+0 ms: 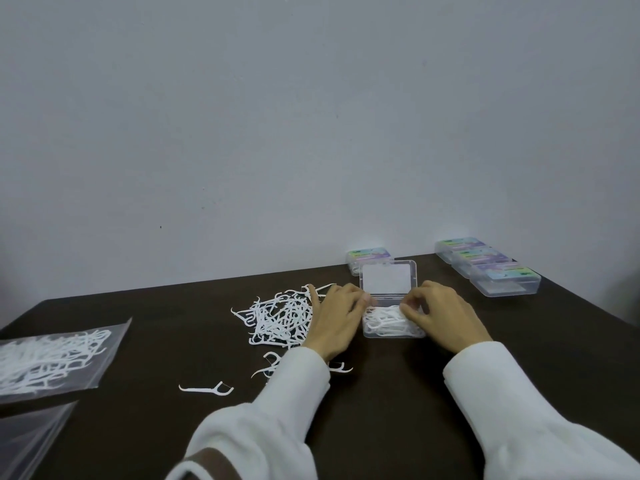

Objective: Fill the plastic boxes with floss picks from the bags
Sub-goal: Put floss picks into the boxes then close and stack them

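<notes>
A clear plastic box (393,332) stands on the dark table with its lid (388,278) raised, white floss picks (384,320) inside. My left hand (337,315) rests against the box's left side, fingers lying fairly straight toward it. My right hand (440,313) sits at the box's right side, fingertips curled over the picks in it; whether they pinch one cannot be told. A loose pile of floss picks (280,315) lies just left of my left hand. A clear bag (52,358) holding more picks lies at the far left.
Three closed labelled boxes (488,265) stand in a row at the back right, another closed box (369,256) behind the open lid. A single pick (207,389) lies near the front. Another clear bag (27,441) lies at the bottom left. A wall stands behind the table.
</notes>
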